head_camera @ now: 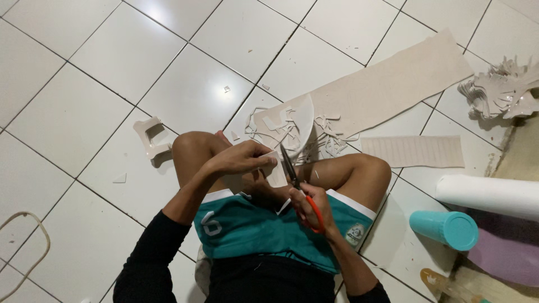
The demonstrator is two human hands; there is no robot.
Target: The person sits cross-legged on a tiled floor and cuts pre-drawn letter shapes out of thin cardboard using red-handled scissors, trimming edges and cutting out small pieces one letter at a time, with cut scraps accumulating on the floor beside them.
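head view: the left hand (242, 159) pinches a small pale sheet piece (275, 171) over the crossed legs, fingers closed along its top edge. the right hand (310, 207) grips the orange-handled scissors (296, 188), blades pointing far and touching the piece's right edge. the risk as i judge it: the left fingertips sit close beside the blades, so a slip could nick them, or the thin piece could bend and the cut wander. both forearms angle inward, wrists bent above the knees. scraps (314, 137) and a long pale sheet (387, 84) lie farther off; a teal roll (444, 228) lies near right.
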